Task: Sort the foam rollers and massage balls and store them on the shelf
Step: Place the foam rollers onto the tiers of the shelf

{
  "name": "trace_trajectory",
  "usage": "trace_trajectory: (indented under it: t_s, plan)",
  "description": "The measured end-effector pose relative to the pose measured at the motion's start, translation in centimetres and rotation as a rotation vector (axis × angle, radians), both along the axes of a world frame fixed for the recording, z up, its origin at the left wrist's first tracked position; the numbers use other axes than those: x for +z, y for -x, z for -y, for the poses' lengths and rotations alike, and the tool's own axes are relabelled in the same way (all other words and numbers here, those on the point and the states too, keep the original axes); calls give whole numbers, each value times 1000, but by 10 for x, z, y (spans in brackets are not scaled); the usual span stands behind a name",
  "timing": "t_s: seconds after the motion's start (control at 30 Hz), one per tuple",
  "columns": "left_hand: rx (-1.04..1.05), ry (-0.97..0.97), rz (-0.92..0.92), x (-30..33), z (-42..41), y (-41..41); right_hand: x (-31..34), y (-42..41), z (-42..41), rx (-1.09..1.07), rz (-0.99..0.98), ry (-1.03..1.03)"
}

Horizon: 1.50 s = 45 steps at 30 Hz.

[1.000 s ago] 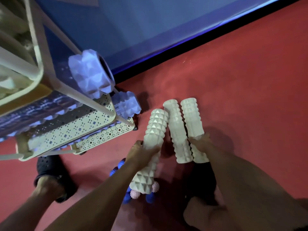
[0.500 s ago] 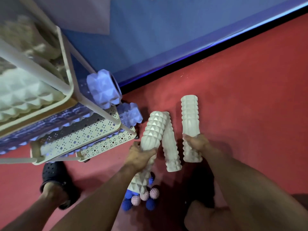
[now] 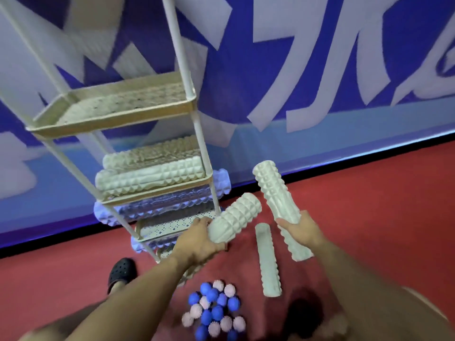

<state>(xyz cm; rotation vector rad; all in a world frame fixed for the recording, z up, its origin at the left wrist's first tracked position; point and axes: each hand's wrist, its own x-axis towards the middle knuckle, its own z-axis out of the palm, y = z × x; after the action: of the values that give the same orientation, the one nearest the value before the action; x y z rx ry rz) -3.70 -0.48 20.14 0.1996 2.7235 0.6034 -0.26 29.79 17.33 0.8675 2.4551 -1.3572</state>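
Observation:
My left hand (image 3: 199, 239) grips a white knobbly foam roller (image 3: 235, 217) lifted off the floor, right beside the shelf's lower trays. In my right hand (image 3: 299, 230) a second white ridged roller (image 3: 278, 200) is held up, tilted. A third white roller (image 3: 268, 259) lies on the red floor between my arms. The cream tiered shelf (image 3: 192, 104) holds white rollers (image 3: 150, 175) on its middle tray and blue rollers (image 3: 162, 205) on the tray below. A pile of several blue and pink spiky massage balls (image 3: 214, 311) sits on the floor near me.
The top tray (image 3: 118, 107) holds no rollers. A blue and white wall (image 3: 295, 82) runs behind the shelf, with a black strip at its base. My black shoe (image 3: 121, 270) stands left of the shelf foot. Red floor (image 3: 381, 217) stretches to the right.
Both hands have lifted their rollers off the floor, leaving the third one lying there. The view has risen, showing the upper shelves and the ball pile.

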Motion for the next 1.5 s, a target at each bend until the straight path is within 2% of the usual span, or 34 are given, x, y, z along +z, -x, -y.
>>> trace_trajectory:
  t_s: [0.1, 0.37, 0.53, 0.8, 0.97, 1.17, 1.5]
  plan:
    - [5, 20, -79, 45, 28, -23, 41, -14, 19, 78, -63, -90]
    - [-28, 133, -239, 115, 116, -61, 118, -41, 60, 277, -164, -390]
    - [-59, 180, -425, 160, 157, -71, 179, -48, 92, 389, -341, -660]
    - [-125, 333, -623, 238, 194, -61, 283, -26, 140, 474, -664, -810]
    - [-191, 339, -752, 266, 203, -45, 351, 12, 185, 614, -715, -1168]
    - [-256, 336, -742, 282, 209, -17, 390, 66, 241, 696, -685, -1274]
    - [-321, 206, -632, 291, 212, 41, 377, 170, 287, 921, -630, -1272]
